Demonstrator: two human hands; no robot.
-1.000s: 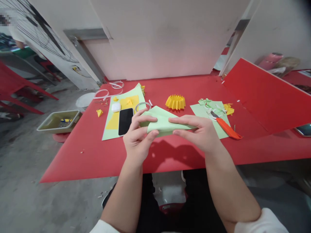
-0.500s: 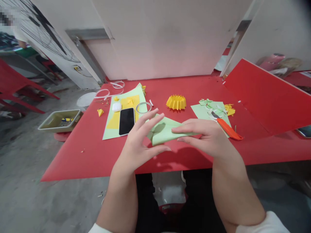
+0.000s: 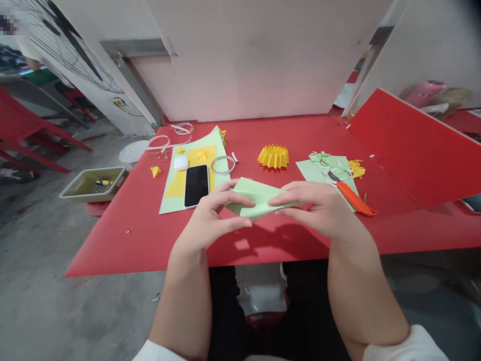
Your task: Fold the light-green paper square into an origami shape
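Note:
A folded piece of light green paper (image 3: 257, 195) is held up over the front part of the red table (image 3: 150, 250). My right hand (image 3: 315, 206) pinches its right end between thumb and fingers. At the left end, my left hand (image 3: 220, 213) has its fingers on the paper, the index finger lying over its front and the thumb just below. Beyond the hands stands a pleated yellow paper piece (image 3: 273, 157). A black phone (image 3: 196, 185) lies left of the paper, on green and yellow sheets.
A metal ring (image 3: 223, 165) and white case (image 3: 181, 163) lie at the left. An orange-handled cutter (image 3: 355, 198) rests by green scraps (image 3: 328, 168) at the right. A red board (image 3: 417, 150) leans behind them. A tray (image 3: 93, 184) stands left of the table.
My left hand's fingers have come down from their raised, spread position onto the left end of the green paper. My right hand has kept its grip.

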